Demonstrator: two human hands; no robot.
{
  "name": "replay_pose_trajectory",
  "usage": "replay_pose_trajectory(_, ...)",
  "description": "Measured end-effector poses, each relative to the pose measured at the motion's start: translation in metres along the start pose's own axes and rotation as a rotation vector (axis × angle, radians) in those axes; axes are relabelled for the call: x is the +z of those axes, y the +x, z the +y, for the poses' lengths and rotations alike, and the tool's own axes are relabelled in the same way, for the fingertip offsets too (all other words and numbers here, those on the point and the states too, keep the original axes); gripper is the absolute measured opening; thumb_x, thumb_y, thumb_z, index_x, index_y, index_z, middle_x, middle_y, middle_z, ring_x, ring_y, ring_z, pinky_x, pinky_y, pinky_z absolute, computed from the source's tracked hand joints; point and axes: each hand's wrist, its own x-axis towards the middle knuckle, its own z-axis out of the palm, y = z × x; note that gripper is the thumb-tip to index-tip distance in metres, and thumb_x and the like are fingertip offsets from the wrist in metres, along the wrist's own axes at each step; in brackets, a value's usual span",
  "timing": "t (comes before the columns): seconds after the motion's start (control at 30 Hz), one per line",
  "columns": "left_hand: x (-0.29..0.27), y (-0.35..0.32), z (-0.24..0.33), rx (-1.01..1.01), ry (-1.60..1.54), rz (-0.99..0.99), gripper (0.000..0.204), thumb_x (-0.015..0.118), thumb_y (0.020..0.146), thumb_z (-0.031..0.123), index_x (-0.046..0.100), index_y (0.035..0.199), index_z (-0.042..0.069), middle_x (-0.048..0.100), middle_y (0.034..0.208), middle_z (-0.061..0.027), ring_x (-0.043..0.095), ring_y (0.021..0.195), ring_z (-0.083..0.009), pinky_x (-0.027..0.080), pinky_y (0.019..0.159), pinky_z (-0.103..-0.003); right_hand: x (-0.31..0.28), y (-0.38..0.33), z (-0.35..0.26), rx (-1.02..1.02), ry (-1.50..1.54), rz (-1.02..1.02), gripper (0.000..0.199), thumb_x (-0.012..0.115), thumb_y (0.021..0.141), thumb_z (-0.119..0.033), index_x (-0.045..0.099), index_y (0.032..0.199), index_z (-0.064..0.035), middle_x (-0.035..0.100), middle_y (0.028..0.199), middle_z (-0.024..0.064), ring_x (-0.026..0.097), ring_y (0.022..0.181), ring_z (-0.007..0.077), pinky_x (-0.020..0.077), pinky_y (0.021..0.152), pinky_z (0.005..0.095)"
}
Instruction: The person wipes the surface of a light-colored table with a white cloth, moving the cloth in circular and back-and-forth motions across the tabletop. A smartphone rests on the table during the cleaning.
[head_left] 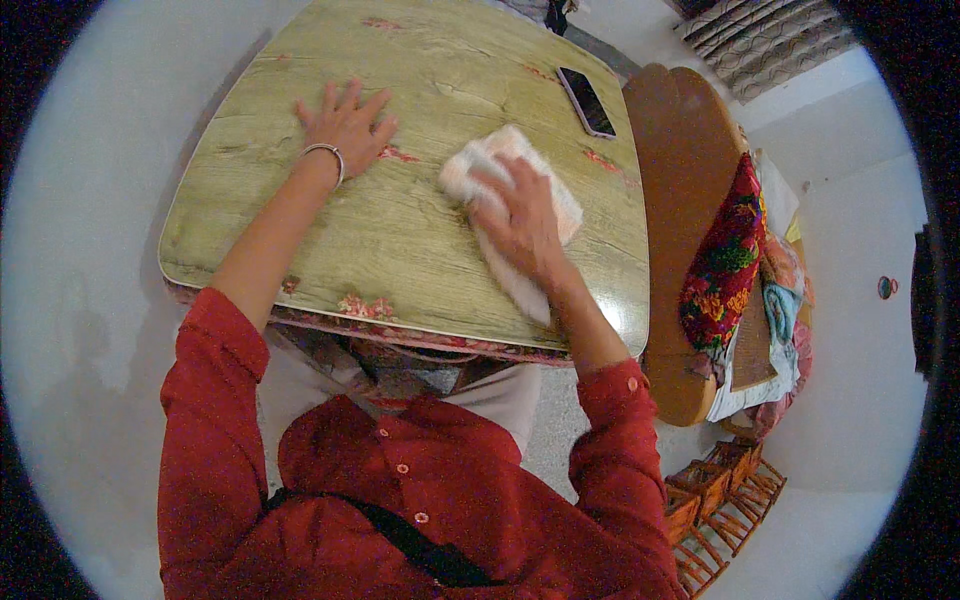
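My left hand point(345, 132) lies flat on the green wood-patterned tabletop point(410, 250), its fingers spread and nothing in it. A bracelet circles that wrist. Toward the right side of the table, my right hand point(522, 222) presses down on a pale, fluffy cloth point(567, 208), which spreads out past the fingers and trails toward the near edge. Motion blurs the right fingers a little. The cloth rests against the tabletop, under the palm.
A dark-screened phone point(587, 102) lies near the table's far right edge. Along the right side stands a brown padded seat point(675, 180) with a red flowered cloth point(728, 255) and other fabrics on it. Lower right is a wooden rack-like piece point(725, 500).
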Motion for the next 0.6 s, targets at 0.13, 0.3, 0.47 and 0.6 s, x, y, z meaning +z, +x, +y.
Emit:
replay_pose_trajectory(0.13, 0.005, -0.001, 0.002, -0.012, -0.002, -0.004, 0.054, 0.035, 0.093, 0.052, 0.035, 0.142, 0.030, 0.024, 0.153, -0.0080, 0.016, 0.140, -0.0356, 0.011, 0.103, -0.072, -0.037, -0.056, -0.026, -0.003, 0.058, -0.144, 0.041, 0.060, 0.084, -0.033, 0.060, 0.121, -0.0156, 0.043, 0.138, 0.0165, 0.033, 0.130, 0.0394, 0.0201, 0.109, 0.0554)
replay_pose_trajectory(0.3, 0.002, 0.001, 0.008, -0.016, -0.007, -0.021, 0.053, 0.035, 0.093, 0.052, 0.034, 0.142, 0.030, 0.023, 0.153, -0.0079, 0.015, 0.141, -0.0355, 0.010, 0.104, -0.072, -0.053, -0.081, 0.042, 0.286, 0.007, 0.018, 0.042, 0.061, 0.084, -0.031, 0.060, 0.123, -0.0156, 0.044, 0.137, 0.0160, 0.034, 0.129, 0.0387, 0.0231, 0.109, 0.0506)
replay_pose_trajectory(0.47, -0.011, -0.002, 0.007, -0.042, 0.025, -0.038, 0.052, 0.036, 0.094, 0.051, 0.036, 0.141, 0.031, 0.024, 0.152, -0.0073, 0.017, 0.140, -0.0355, 0.010, 0.104, -0.072, -0.022, -0.012, 0.094, 0.336, -0.136, 0.148, 0.040, 0.056, 0.087, -0.038, 0.061, 0.120, -0.0155, 0.047, 0.132, 0.0177, 0.040, 0.123, 0.0374, 0.0300, 0.103, 0.0503)
replay_pose_trajectory(0.6, -0.004, 0.000, 0.006, -0.023, 0.014, -0.004, 0.052, 0.036, 0.094, 0.052, 0.036, 0.141, 0.031, 0.025, 0.152, -0.0072, 0.018, 0.140, -0.0354, 0.011, 0.104, -0.072, 0.010, 0.040, 0.064, 0.157, -0.100, 0.116, 0.040, 0.056, 0.086, -0.041, 0.063, 0.116, -0.0160, 0.049, 0.130, 0.0187, 0.041, 0.122, 0.0366, 0.0331, 0.100, 0.0480)
